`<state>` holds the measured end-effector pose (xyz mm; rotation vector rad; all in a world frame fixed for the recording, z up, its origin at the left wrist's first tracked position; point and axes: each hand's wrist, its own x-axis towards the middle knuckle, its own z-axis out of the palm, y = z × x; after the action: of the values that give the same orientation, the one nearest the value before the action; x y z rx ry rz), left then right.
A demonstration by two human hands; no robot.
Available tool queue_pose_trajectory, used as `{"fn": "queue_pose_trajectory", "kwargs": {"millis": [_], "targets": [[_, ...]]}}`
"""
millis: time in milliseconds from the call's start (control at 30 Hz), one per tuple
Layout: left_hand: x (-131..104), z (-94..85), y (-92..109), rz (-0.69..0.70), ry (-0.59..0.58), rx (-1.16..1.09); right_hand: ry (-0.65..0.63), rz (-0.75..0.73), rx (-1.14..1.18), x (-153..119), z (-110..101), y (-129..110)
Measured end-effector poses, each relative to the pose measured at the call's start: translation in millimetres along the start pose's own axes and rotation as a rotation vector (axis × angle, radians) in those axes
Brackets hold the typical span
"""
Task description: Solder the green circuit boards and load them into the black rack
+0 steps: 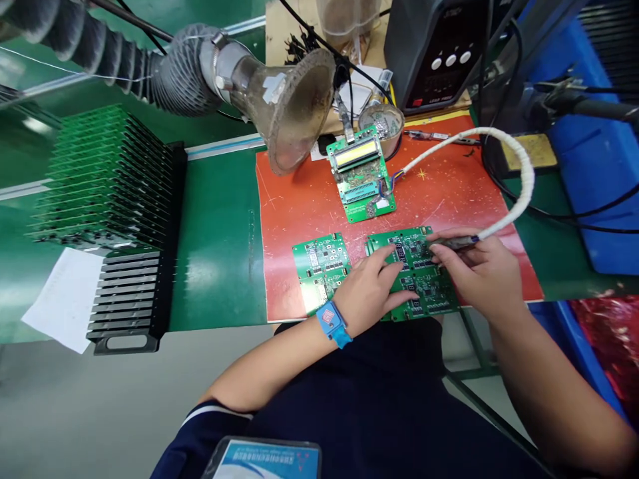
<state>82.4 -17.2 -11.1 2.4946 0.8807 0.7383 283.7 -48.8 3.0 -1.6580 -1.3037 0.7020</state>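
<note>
My left hand [372,283] lies on a green circuit board [424,283] near the table's front edge, its fingers stretched out and apart over the board's left part. In my right hand [482,266] is a dark, pen-like probe [454,242], pinched between thumb and fingers, its tip at the board's upper right. A thick white-wrapped cable [524,166] loops from the probe to a programmer board [362,174] with a small display and a teal socket. Left of my left hand lies a second green circuit board [322,263], partly covered by the hand and wrist.
A red mat [284,219] covers the green table's middle. At left stands a black rack [167,233] of upright boards, beside a white paper [64,299]. A fume extractor hood [299,113] hangs above. Behind are a round tin [382,123] and a black soldering station [434,60]; blue bins [579,153] stand right.
</note>
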Motion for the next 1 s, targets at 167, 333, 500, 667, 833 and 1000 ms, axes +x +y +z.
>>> {"fn": "queue_pose_trajectory", "kwargs": {"millis": [167, 333, 500, 667, 833, 1000], "targets": [[-1.6, -1.5, 4.9, 0.045, -0.041, 0.036, -0.112, 0.063, 0.041, -35.0, -18.0, 2.4], [-3.8, 0.4, 6.7, 0.049, -0.128, 0.085, -0.100, 0.078, -0.054, -52.3, -17.8, 10.1], [-1.3, -1.7, 9.4, 0.040, -0.152, 0.115, -0.083, -0.055, -0.155, -52.2, -16.8, 9.2], [0.6, -6.3, 11.0, 0.020, -0.230, 0.123, -0.111, -0.123, -0.239, -49.0, -18.9, 5.5], [1.1, -13.9, 11.5, 0.018, -0.365, 0.129, -0.119, -0.160, -0.282, -46.7, -17.5, 7.0], [3.9, -20.5, 14.3, -0.006, -0.479, 0.131, -0.032, -0.243, -0.306, -47.7, -13.0, 12.7]]}}
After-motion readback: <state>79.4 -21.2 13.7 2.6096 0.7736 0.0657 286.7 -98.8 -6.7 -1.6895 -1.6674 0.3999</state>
